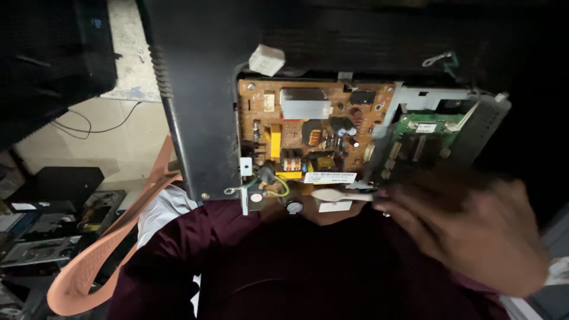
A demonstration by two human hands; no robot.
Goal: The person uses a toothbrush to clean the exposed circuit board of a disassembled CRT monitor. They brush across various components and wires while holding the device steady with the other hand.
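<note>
Dim workshop clutter framed the scene: a pale tiled floor (pixel 118 142) with loose black cables lay left of the brown circuit board, and a salmon-orange plastic chair (pixel 95 261) curved below-left of it. A tall black metal chassis panel (pixel 201 101) stood just left of the board. The brown rectangular circuit board (pixel 308 133), carrying a silver heat sink, yellow components and copper coils, sat open in the dark housing, above the person's maroon sleeve. Below the board, the left hand (pixel 323 210) was mostly hidden, so its grip could not be told. A green circuit board (pixel 427 127) in a grey metal frame lay just right of the brown one. Lower right of it, the blurred right hand (pixel 474 231) pinched a thin white-handled tool (pixel 338 195), tip touching the brown board's lower edge.
</note>
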